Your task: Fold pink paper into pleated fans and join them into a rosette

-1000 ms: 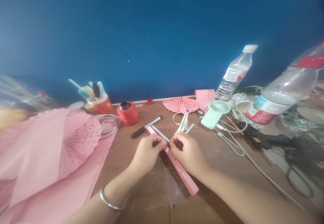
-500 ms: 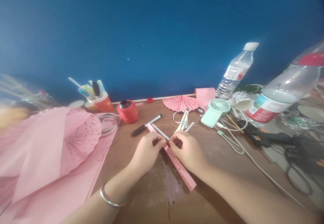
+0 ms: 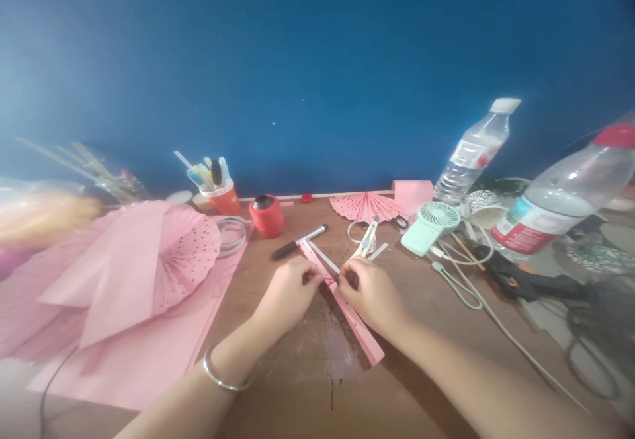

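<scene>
I find the folded pink strip lying aslant on the tabletop, my left hand and right hand meeting near its middle. Thumb and fingers of each are pressed together; what they pinch (possibly something fine, hidden from me) I cannot tell. Folding appears complete; work at the middle appears unfinished, and the strip is not yet opened out. It is narrow, straight-edged paper; beyond, a dark-flecked fan shows sharp, radiating pleats.

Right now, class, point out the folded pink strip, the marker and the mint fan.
Pink strip (image 3: pixel 351 315), head view: its near half.
Marker (image 3: pixel 306 238), head view: the barrel.
Mint fan (image 3: pixel 421 235), head view: the handle.
</scene>
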{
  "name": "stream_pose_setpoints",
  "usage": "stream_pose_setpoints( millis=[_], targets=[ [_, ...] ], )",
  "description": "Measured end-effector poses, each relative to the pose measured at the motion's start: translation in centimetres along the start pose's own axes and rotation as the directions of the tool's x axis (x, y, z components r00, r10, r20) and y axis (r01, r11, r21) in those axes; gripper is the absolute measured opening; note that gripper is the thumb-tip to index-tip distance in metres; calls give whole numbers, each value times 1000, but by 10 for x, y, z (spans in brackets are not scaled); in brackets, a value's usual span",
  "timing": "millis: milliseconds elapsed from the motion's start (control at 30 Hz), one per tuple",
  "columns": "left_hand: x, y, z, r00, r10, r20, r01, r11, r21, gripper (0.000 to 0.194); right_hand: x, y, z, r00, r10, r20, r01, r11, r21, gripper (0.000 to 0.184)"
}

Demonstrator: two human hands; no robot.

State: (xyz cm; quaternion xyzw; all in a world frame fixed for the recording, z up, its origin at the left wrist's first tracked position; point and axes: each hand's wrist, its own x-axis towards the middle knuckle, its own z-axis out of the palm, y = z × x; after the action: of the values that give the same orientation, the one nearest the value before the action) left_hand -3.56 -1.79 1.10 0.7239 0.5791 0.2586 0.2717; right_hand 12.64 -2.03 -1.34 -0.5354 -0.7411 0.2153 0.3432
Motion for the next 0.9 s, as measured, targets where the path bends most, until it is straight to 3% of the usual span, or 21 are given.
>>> stream_pose_setpoints(
  millis=[267,433,533,700,900],
  targets=[
    [-8,-2,-1,998,-35,-50,33,998,-54,12,-1,-3,-3,999,-43,-27,45,998,48,9],
    [-13,5,2,993,37,-112,-50,993,-108,12,-4,-9,-7,985,-143,-94,157,973,168,10],
    [-16,9,4,989,56,-135,-75,987,-141,14,-5,-10,-7,988,-132,-85,148,966,213,8],
    [-18,7,13,997,-74,1,71,944,-323,19,-6,-9,-5,995,-82,-59,95,958,271,10],
    [-10,3,20,994,-97,57,111,774,-623,19,-6,-11,-5,988,-113,-109,143,929,341,12]
  ],
)
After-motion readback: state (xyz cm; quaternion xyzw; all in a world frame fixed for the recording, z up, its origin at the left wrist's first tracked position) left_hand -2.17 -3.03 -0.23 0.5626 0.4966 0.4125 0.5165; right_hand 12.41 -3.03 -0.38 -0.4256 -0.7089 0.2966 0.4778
